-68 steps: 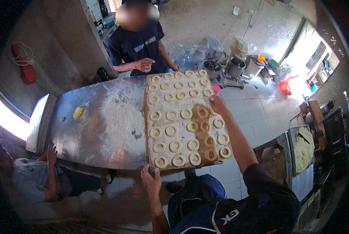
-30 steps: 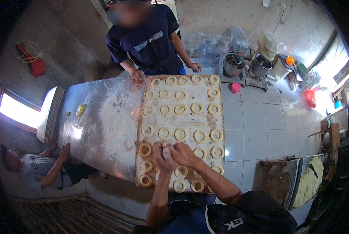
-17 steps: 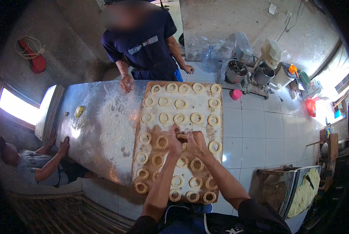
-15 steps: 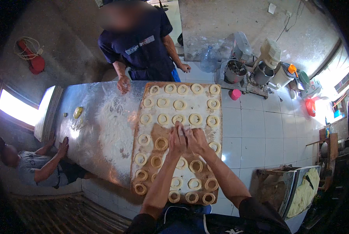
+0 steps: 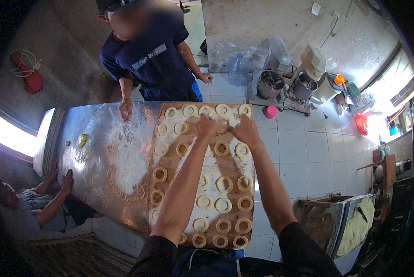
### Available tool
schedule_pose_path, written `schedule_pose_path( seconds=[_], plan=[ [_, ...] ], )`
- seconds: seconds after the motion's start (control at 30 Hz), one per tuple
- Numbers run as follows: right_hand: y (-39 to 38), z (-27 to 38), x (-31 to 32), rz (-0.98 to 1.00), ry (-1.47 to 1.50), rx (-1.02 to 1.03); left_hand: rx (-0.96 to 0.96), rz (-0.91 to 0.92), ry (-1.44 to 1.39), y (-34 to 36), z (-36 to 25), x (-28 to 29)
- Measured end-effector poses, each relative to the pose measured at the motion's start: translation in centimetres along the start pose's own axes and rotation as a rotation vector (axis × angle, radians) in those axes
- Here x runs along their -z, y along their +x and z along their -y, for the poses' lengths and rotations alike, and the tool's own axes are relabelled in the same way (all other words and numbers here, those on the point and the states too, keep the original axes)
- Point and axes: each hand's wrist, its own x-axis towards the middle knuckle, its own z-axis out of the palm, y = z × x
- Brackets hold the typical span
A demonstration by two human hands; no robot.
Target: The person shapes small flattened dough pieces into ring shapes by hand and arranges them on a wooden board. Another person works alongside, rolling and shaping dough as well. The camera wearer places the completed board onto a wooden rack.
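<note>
1. Grey walls (image 5: 244, 27) and a tiled floor (image 5: 292, 143) frame the head view; a metal table (image 5: 96, 138), dusted with flour (image 5: 128, 166), is joined on its right by a brown board (image 5: 171, 161).
2. Rows of dough rings (image 5: 217, 205) are spread across the board, spaced apart presumably so that none sticks to its neighbour, with flour probably laid beneath for the same reason.
3. Up at the far rows, both arms are stretched out! Between the left hand (image 5: 206, 126) and the right hand (image 5: 246, 131), a blurred dough ring (image 5: 222, 125) is seen; whether it is lifted or resting cannot be told.
4. Fingers are curled inward on both sides, but whether anything is pinched cannot be told.
5. No pointing end is offered by the rounded shape, and no long axis can be made out; the board's is run from the wearer's body towards the co-worker (image 5: 147, 69).
</note>
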Motion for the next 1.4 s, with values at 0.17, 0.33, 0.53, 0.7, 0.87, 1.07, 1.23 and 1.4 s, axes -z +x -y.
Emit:
schedule_pose_path(
  seconds=[0.17, 0.33, 0.53, 0.7, 0.87, 1.07, 1.23, 1.4],
  plan=[
    [-9.4, -5.0, 3.3, 0.020, 0.192, -0.279, -0.267, -0.219, 0.460, -0.6, 0.5, 0.8],
    [-24.3, -7.4, 4.7, -0.026, 0.375, -0.529, -0.631, -0.167, 0.482, -1.1, -0.6, -0.7],
    [-34.2, -7.5, 5.8, 0.019, 0.390, -0.701, -0.722, -0.048, 0.634, -4.5, -0.6, -2.9],
    [-36.3, -7.9, 5.0, 0.029, 0.445, -0.657, -0.761, -0.045, 0.581, -7.4, -0.6, -2.1],
    [-38.5, -7.0, 4.2, 0.193, 0.484, -0.702, -0.775, -0.201, 0.401, -9.7, -0.6, -0.6],
    [-41.3, -3.7, 5.2, 0.115, 0.396, -0.609, -0.506, -0.452, 0.299, -23.0, 11.9, 11.3],
    [-41.8, -3.2, 5.2, 0.116, 0.400, -0.590, 0.356, -0.321, 0.483, -36.8, 24.1, 20.2],
    [-41.2, -3.9, 5.6, 0.144, 0.562, -0.528, 0.407, -0.305, 0.223, -39.7, 25.5, 20.2]
  ],
)
